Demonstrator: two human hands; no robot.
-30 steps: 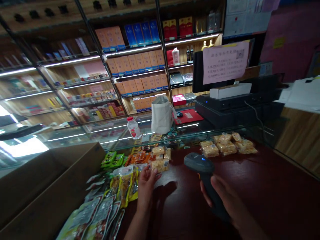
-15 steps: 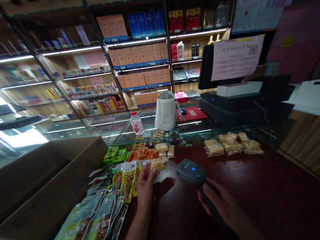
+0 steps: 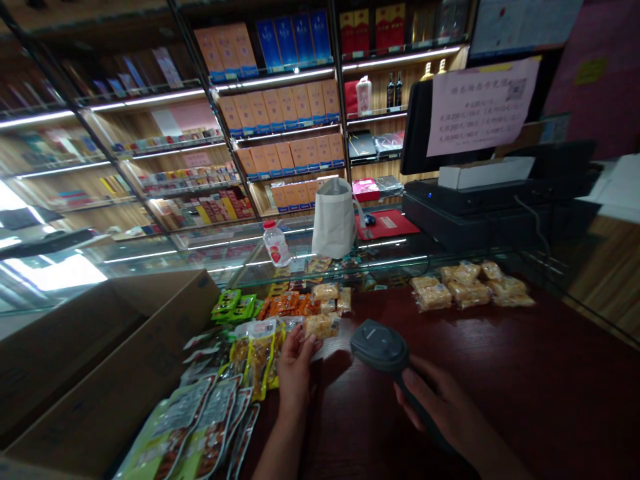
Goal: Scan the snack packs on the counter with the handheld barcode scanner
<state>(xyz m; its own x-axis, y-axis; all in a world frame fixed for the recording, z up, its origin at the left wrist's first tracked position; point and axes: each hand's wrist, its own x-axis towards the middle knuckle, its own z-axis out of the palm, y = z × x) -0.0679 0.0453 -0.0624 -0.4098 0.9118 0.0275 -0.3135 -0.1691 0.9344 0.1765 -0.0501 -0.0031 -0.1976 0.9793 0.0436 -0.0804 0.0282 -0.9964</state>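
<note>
Wrapped round the handle of a dark grey barcode scanner (image 3: 381, 345) is my right hand (image 3: 435, 393), with the scanner's head pointing left. My left hand (image 3: 296, 357) pinches the near end of a clear-wrapped, pale yellow snack (image 3: 323, 325) just above the dark red counter. Behind that snack lie a few similar wrapped snacks (image 3: 326, 291). Beside my left hand are yellow-edged snack pouches (image 3: 260, 360), then orange packets (image 3: 285, 305) and green packets (image 3: 234, 305) farther back. More wrapped snacks (image 3: 465, 285) are grouped at the counter's right rear.
An open cardboard box (image 3: 170, 333) stands on the left, with large flat food pouches (image 3: 195, 420) next to it. At the back are a bottle with a red cap (image 3: 276, 245), a white bag (image 3: 333, 220), a red folder (image 3: 390, 225) and a monitor (image 3: 415, 127) bearing a paper notice.
The blue light on top of the scanner has gone out. My view has shifted slightly; both hands keep nearly the same pose and hold the same things.
</note>
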